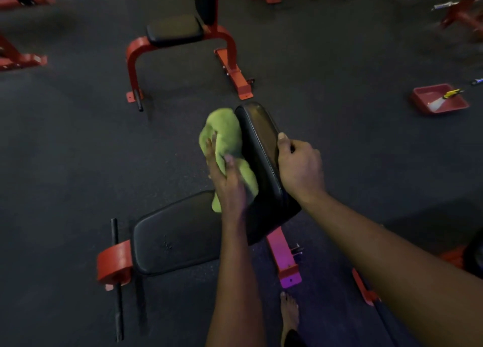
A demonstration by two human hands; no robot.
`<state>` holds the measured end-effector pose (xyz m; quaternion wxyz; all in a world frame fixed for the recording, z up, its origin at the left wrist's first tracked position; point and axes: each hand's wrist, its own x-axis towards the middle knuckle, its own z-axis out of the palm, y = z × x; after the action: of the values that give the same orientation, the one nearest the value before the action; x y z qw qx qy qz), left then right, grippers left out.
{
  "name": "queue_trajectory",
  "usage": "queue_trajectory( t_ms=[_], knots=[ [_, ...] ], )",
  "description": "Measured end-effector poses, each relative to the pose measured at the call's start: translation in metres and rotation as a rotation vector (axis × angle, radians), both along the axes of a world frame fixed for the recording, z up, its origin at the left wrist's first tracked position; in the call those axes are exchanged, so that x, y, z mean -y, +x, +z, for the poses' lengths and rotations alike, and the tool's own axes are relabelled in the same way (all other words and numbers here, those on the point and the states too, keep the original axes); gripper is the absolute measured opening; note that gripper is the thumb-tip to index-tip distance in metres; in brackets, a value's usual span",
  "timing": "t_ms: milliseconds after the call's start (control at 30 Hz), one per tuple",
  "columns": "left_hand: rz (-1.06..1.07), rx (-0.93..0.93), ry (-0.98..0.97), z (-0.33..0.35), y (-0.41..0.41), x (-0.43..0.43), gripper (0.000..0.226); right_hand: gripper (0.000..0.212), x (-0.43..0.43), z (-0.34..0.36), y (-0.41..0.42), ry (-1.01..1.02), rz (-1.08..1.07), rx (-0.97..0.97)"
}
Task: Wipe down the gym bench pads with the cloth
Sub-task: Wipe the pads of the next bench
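Your left hand [228, 175] grips the cloth [222, 129] against the back pad [261, 142], while your right hand [300, 170] clasps its other edge.

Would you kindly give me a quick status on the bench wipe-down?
Status: left hand grips green cloth against back pad; right hand holds pad's other edge; nothing in the way.

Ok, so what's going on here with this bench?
A person is wiping a gym bench. Their left hand holds a green cloth against one side of the raised back pad, while the right hand grips the pad's other edge. The seat pad lies below. A second bench stands farther off, and a red tray sits on the floor to the right.
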<state>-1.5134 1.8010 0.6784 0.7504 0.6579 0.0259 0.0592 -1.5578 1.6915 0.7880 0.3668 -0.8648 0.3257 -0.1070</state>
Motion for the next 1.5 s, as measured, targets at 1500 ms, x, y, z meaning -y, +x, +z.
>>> queue_trajectory(
  t_ms=[1500],
  knots=[
    [-0.149,-0.598,0.221,-0.196,0.092,-0.005,0.066,0.046,0.014,0.0,0.007,-0.056,0.229,-0.111]
  ],
)
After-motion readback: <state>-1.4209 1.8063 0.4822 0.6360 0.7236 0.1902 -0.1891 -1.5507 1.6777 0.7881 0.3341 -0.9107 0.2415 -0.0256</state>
